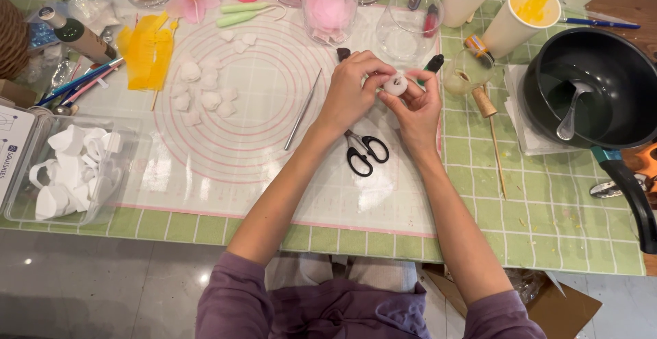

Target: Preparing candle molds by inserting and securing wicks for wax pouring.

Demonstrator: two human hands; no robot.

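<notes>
Small white waxy lump (395,84) sits pinched over the translucent ringed mat (274,140); I see my left hand (352,92) clamped on it, my right hand (417,106) gripping too, black-handled scissors (364,153) just below.

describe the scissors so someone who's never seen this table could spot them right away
Start at the translucent mat with pink circles in the middle of the green checked tablecloth. Just below the two hands, the left hand and the right hand, lie small scissors. Their black loop handles set them apart from the thin metal tool nearby.
</notes>
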